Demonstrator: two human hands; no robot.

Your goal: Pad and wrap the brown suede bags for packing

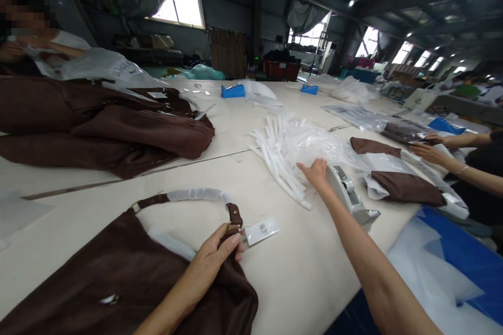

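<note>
A dark brown leather handbag [98,251] lies in front of me, its strap [198,195] partly wrapped in white film. My left hand [220,251] grips the bag at the base of the strap, by a metal ring. Beside those fingers a white tag [262,231] with a barcode rests on the table. My right hand [317,174] reaches forward with its thumb spread away from the fingers, and I see nothing held in it. Just right of it stands a grey tape dispenser [346,193]. A bundle of white foam strips [277,154] lies beyond the hand, next to clear plastic bags [318,141].
More brown bags [137,131] are piled at left, near a person behind plastic wrap. At right, a co-worker's hands [432,154] are by another brown bag [408,183]. Blue tape dispensers [232,91] stand farther back. White sheets [432,272] lie over blue material at lower right.
</note>
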